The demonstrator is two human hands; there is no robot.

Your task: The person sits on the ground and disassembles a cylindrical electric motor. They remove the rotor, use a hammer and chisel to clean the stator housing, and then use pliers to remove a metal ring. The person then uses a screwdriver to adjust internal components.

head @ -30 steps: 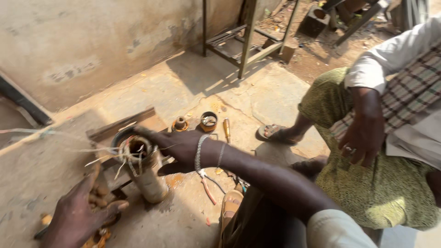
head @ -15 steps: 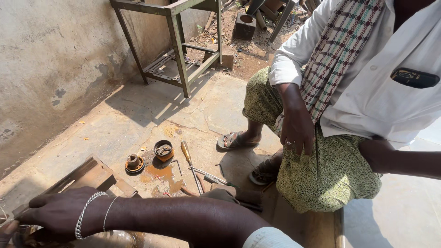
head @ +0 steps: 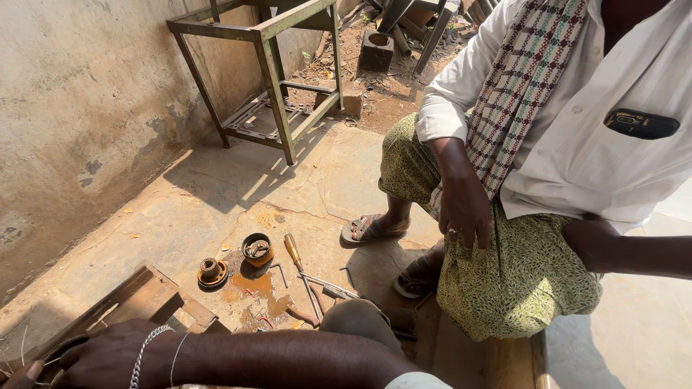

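Crouching at two o'clock, a co-worker bordered the floor's round metal parts and screwdriver. The right hand rested on the wooden block at seven o'clock; grip closure could not be determined.

From where I watch, bare stone floor lies open between the wall and the screwdriver. Left of the screwdriver, a small cup and a round metal part crowd the floor; right of it a seated person's sandalled foot blocks passage. A metal frame stands well beyond.
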